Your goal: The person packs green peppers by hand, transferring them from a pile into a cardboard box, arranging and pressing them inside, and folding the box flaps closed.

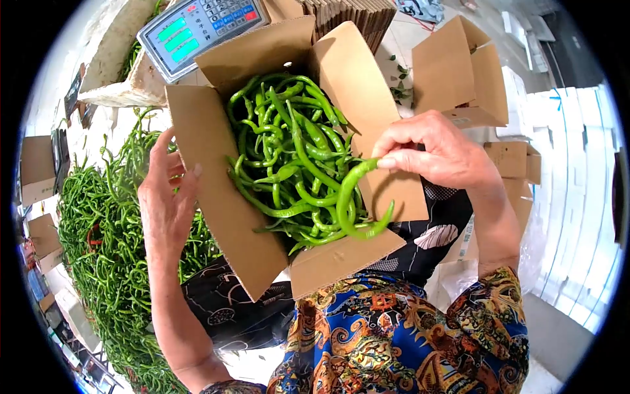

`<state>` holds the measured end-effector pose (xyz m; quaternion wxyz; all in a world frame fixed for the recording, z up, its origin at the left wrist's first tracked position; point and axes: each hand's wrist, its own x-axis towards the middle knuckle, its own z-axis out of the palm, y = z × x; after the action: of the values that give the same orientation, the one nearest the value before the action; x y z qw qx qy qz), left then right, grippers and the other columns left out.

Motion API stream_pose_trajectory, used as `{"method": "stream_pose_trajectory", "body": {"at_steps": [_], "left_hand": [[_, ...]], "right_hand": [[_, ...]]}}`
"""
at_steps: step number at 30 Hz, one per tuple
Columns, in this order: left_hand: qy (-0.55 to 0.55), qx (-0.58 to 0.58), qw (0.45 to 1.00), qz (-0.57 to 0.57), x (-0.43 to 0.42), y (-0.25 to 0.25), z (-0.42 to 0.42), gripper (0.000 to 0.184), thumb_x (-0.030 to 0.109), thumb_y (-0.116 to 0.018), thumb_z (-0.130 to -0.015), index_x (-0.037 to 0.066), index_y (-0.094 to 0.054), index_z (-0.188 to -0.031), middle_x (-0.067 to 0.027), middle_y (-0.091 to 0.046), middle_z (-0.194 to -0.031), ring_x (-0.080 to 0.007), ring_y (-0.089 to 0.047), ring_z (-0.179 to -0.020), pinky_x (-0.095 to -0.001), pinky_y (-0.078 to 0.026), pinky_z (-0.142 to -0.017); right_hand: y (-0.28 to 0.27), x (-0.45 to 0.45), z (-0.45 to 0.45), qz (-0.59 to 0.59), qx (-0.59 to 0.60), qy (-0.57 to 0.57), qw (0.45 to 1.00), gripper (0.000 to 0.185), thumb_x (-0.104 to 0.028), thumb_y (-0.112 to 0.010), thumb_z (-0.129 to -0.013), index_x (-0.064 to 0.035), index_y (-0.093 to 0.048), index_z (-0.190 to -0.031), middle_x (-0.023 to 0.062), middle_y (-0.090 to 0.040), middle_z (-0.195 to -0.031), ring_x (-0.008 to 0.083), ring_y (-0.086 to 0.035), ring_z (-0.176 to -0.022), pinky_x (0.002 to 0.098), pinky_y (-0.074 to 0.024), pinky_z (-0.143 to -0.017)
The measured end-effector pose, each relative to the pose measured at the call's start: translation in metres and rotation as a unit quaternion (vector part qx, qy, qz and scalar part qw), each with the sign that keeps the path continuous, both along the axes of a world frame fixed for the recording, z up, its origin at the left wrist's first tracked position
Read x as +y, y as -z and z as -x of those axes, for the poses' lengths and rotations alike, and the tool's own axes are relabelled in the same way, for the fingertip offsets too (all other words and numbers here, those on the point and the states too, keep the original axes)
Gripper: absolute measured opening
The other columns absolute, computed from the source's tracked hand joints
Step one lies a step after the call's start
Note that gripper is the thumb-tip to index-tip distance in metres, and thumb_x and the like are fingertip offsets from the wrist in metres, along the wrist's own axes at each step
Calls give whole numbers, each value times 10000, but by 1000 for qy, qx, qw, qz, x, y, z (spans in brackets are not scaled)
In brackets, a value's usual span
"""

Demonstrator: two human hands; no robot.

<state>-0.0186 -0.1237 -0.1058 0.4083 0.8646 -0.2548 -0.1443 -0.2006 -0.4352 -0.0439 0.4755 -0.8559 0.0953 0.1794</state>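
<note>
My right hand pinches a curved green chili pepper by its end between thumb and fingers. The pepper hangs over the near right corner of an open cardboard box with its flaps spread. Long green chili peppers fill the inside of this box. My left hand is beside the box's left flap, fingers apart, its thumb tip at the flap's edge; whether it presses on the cardboard I cannot tell.
A large heap of green peppers lies on the left. An electronic scale display stands behind the box, near stacked flat cardboard. Another open carton is at the back right. White boxes line the right side.
</note>
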Motion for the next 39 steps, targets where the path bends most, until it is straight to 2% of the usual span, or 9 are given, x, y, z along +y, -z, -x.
{"method": "stream_pose_trajectory", "body": {"at_steps": [1, 6, 12, 18, 24, 30, 32, 35, 39], "left_hand": [[4, 0, 1000, -4, 0, 0, -1, 564, 83, -622, -907, 91, -425, -1435, -173, -706, -1056, -269, -702, -943, -393, -570, -792], [-23, -7, 999, -46, -6, 0, 1, 657, 86, -676, -869, 90, -384, -1458, -166, -713, -957, -267, -700, -849, -391, -551, -763], [12, -19, 999, -27, 1, -1, -1, 726, 73, -646, -903, 17, -238, -1502, -189, -700, -1065, -286, -702, -904, -394, -553, -814], [35, 56, 997, 35, -2, -2, -4, 735, 300, -646, -959, 27, -236, -1506, -198, -702, -1036, -277, -702, -929, -374, -545, -830], [11, 99, 995, 26, 0, 0, -4, 756, 255, -656, -947, 30, -198, -1505, -216, -698, -1048, -291, -711, -938, -391, -566, -782], [31, 69, 995, 57, 10, 50, 8, 407, 172, -641, -926, -11, -562, -1281, -168, -715, -1018, -214, -688, -839, -335, -539, -784], [-34, 243, 968, 61, 24, 55, 1, 354, 178, -594, -936, -17, -612, -1232, -137, -718, -1043, -222, -688, -885, -336, -535, -819], [-53, 399, 911, 91, 53, 44, -35, 391, 124, -586, -918, -16, -597, -1283, -134, -693, -1146, -225, -648, -1064, -349, -506, -923], [-44, 126, 989, 71, 0, 36, 34, 368, 135, -612, -924, -21, -588, -1257, -122, -658, -1161, -218, -606, -1096, -362, -478, -959]], "right_hand": [[3, 4, -1, -56, 7, 7, 998, 111, -128, -655, -903, -29, -700, -919, -1, -667, -713, 42, -555, -648, 253, -449, -590], [58, 26, 2, 190, -168, -106, 962, 155, -191, -686, -868, -41, -686, -905, 127, -662, -841, 321, -649, -821, 408, -516, -734], [39, 12, 1, 279, -264, 107, 917, 199, -106, -691, -843, -45, -680, -1033, 97, -658, -1039, 282, -632, -943, 359, -532, -793], [60, -24, 1, 242, -155, 229, 930, 397, -182, -725, -861, -15, -590, -1195, 130, -626, -1155, 229, -634, -922, 317, -538, -707], [78, -29, 2, -72, -51, 243, 966, 459, -299, -754, -882, 41, -602, -1150, 9, -633, -924, 71, -554, -813, 262, -486, -727], [78, -25, -8, -82, 23, 214, 973, 336, -233, -667, -912, 44, -635, -1099, 84, -691, -962, 140, -618, -839, 286, -499, -775], [64, -4, -14, 78, 25, 97, 992, 331, -220, -638, -921, 54, -635, -1107, 134, -704, -910, 157, -612, -818, 297, -493, -784], [62, 4, -12, -26, 4, 92, 995, 287, -201, -606, -925, 48, -648, -1061, 103, -720, -920, 164, -663, -825, 302, -518, -770], [80, -19, -2, -165, -1, 196, 967, 309, -219, -582, -946, 46, -658, -1084, 46, -710, -873, 116, -659, -747, 276, -529, -670]]}}
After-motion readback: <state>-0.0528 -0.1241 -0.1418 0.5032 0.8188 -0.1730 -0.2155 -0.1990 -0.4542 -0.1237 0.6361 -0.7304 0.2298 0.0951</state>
